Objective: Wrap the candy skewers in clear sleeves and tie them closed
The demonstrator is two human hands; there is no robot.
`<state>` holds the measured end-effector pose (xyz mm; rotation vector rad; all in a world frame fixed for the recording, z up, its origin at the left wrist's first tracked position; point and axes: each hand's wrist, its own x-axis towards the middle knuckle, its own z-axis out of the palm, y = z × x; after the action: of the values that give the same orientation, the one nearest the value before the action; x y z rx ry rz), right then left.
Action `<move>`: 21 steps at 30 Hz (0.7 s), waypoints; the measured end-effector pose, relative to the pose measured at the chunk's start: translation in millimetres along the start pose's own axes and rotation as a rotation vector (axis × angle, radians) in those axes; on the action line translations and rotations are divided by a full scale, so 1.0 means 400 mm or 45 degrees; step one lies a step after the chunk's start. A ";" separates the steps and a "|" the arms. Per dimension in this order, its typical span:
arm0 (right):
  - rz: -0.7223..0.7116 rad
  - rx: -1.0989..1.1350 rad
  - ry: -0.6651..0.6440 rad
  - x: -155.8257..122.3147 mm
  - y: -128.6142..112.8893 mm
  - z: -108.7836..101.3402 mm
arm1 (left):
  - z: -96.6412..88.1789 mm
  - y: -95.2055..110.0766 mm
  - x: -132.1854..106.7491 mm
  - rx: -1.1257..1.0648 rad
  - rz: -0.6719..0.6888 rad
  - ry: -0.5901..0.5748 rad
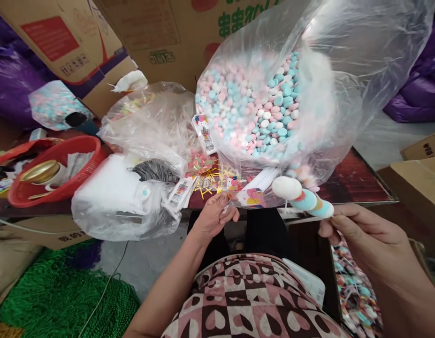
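My right hand pinches the end of a marshmallow skewer. White and pale blue pieces sit in a row on it, with small orange-red bits between them. My left hand, fingers closed, grips the edge of a clear printed bag with a pink and yellow pattern. The skewer's white tip lies just right of this bag, apart from my left hand. Behind both hands, a large clear plastic sack holds many pink, blue and white marshmallows.
Packs of printed bags, yellow twist ties and red gummy candies lie on the dark red table. A red basket stands left, near a plastic bag of white material. A carton of wrapped skewers is lower right.
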<state>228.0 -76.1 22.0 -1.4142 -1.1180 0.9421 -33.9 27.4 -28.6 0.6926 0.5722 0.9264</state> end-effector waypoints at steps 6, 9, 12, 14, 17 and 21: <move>-0.003 -0.254 -0.032 0.000 0.009 -0.035 | -0.004 0.000 0.005 -0.015 -0.040 0.011; -0.031 -0.385 -0.019 0.005 0.011 -0.051 | -0.006 0.000 0.008 -0.023 -0.061 -0.028; -0.026 -0.492 0.038 0.009 0.000 -0.061 | -0.008 -0.002 0.009 -0.021 -0.076 -0.045; -0.015 -0.510 0.044 0.010 -0.013 -0.064 | -0.008 -0.003 0.009 -0.004 -0.086 -0.051; -0.009 -0.483 -0.042 0.013 -0.031 -0.062 | -0.006 -0.004 0.008 0.049 -0.110 -0.042; 0.022 -0.490 -0.042 0.021 -0.032 -0.060 | -0.005 -0.003 0.006 0.098 -0.129 -0.031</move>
<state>251.3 -74.0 38.2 -1.7226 -1.3649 0.7907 -33.5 29.7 -31.4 0.7366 0.6184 0.8036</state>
